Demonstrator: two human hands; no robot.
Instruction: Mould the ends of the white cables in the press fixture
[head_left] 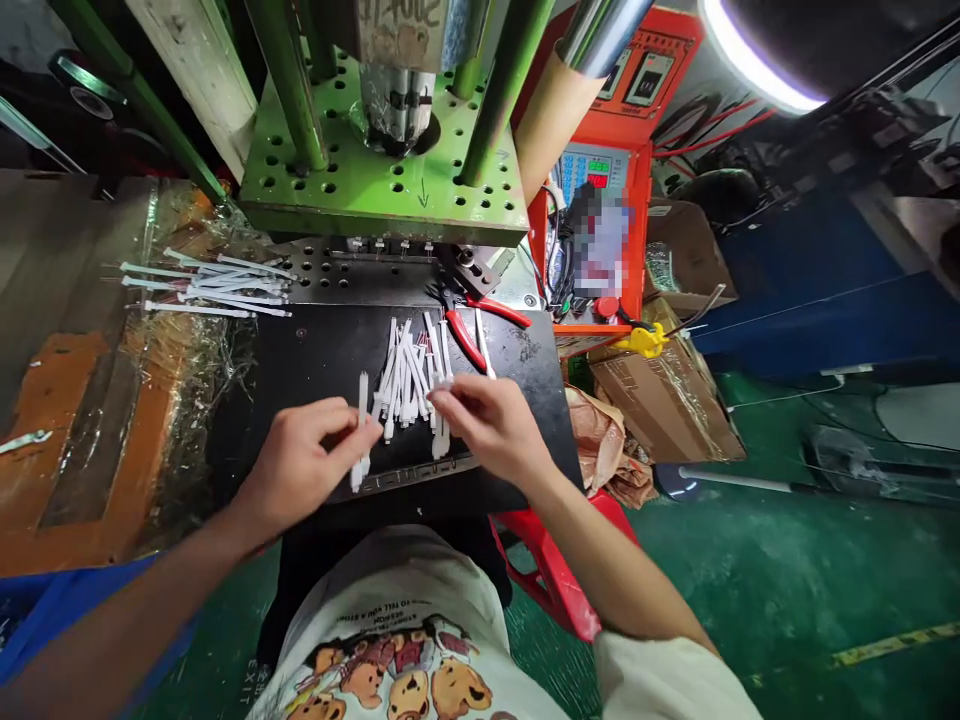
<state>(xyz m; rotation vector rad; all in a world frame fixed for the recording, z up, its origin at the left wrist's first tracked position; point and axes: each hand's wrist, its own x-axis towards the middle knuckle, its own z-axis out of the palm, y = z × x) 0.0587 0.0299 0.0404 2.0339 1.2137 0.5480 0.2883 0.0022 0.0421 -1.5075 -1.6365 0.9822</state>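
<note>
My left hand (311, 455) is closed in a pinch on a slim white strip (363, 395), which stands roughly upright over the black work surface (315, 350). Thumb and fingers of my right hand (495, 425) are pinched at the right side of a pile of white strips (405, 375); a white piece (441, 440) hangs just below its fingertips. Which strip the right fingers grip is partly hidden. Just beyond the pile lie red-handled pliers (466, 340). A metal bar with slots (412, 475) runs along the near edge, between my hands.
A green press plate (382, 200) with posts stands over a perforated metal bed (360, 285). More white strips (217, 285) with thin wire ends lie left. An orange control box (637, 150) and cardboard boxes (667, 380) are right; a red stool (562, 570) is below.
</note>
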